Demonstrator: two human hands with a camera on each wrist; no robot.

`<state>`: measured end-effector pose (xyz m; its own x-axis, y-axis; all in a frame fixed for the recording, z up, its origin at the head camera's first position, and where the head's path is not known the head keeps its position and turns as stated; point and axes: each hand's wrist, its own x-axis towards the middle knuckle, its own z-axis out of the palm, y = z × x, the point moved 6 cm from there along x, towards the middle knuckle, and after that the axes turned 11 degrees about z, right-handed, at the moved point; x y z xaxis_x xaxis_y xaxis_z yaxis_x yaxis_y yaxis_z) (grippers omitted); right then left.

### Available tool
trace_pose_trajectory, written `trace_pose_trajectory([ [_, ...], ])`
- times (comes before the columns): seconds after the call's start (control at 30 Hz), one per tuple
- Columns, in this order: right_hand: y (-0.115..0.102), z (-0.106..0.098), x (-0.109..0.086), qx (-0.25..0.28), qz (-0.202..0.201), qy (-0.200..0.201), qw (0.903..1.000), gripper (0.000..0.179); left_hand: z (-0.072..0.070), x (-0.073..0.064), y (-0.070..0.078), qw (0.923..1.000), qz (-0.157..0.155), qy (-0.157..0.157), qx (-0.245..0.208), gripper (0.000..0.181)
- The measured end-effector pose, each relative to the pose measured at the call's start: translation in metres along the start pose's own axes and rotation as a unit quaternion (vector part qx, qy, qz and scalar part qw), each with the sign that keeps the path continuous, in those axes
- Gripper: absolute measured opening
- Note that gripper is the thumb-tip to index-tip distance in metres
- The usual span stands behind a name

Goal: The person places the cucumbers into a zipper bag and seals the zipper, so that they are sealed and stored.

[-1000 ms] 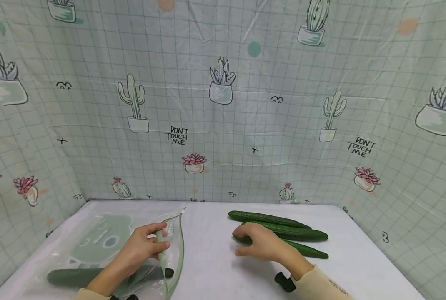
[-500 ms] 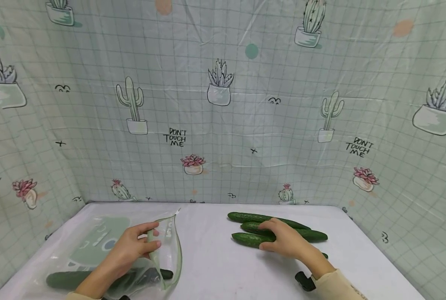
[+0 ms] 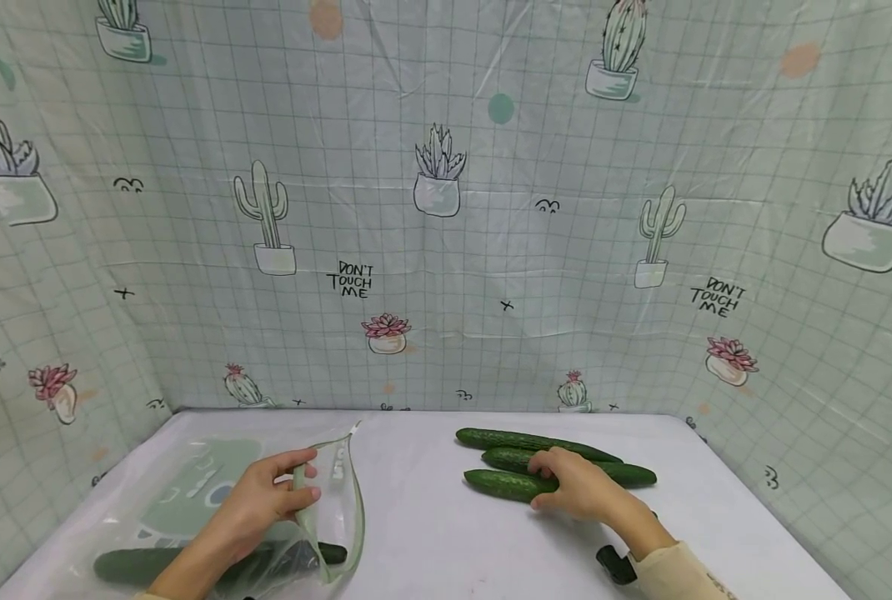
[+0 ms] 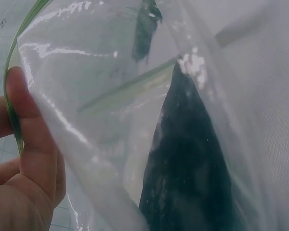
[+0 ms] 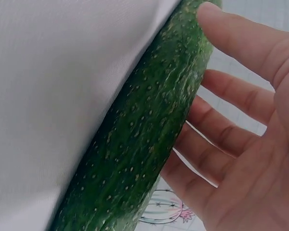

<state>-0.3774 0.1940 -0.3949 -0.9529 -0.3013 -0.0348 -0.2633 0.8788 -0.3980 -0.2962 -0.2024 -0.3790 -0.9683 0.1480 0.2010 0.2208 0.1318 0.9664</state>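
My left hand (image 3: 262, 500) pinches the green-edged mouth of a clear zip bag (image 3: 359, 517) on the left of the table, keeping it parted. Inside lies a dark green cucumber (image 3: 142, 565), its tip near the mouth; the left wrist view shows that cucumber (image 4: 185, 168) through the plastic. On the right, my right hand (image 3: 581, 487) grips the nearest of three cucumbers (image 3: 498, 483), hiding its middle. In the right wrist view the thumb lies on one side of this bumpy cucumber (image 5: 130, 134) and the fingers on the other.
A middle cucumber (image 3: 629, 475) and a far cucumber (image 3: 521, 437) lie close behind the gripped one. The white table (image 3: 416, 525) backs onto a hanging cactus-print sheet (image 3: 446, 267). The bag has a pale green printed figure (image 3: 194, 479).
My right hand has slid right along the nearest cucumber, from its left end to its middle, and closed on it. My left hand has shifted slightly left, still holding the bag's mouth.
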Motion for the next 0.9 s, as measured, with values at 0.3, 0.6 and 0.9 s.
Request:
trace_pose_trajectory([
  [0.3, 0.006, 0.003, -0.001, -0.003, 0.012, -0.022, 0.9997, 0.05, 0.0, -0.002, 0.0, 0.9999, -0.008, -0.003, 0.011, 0.067],
  [0.6, 0.009, 0.006, -0.005, -0.019, 0.02, -0.026, 0.9993, 0.042, 0.004, 0.0, -0.002, 0.9998, -0.004, -0.018, 0.002, 0.069],
  [0.9, -0.001, 0.009, -0.005, -0.037, -0.018, -0.022, 0.9989, 0.042, 0.001, -0.001, -0.002, 0.9999, -0.012, -0.007, 0.006, 0.068],
])
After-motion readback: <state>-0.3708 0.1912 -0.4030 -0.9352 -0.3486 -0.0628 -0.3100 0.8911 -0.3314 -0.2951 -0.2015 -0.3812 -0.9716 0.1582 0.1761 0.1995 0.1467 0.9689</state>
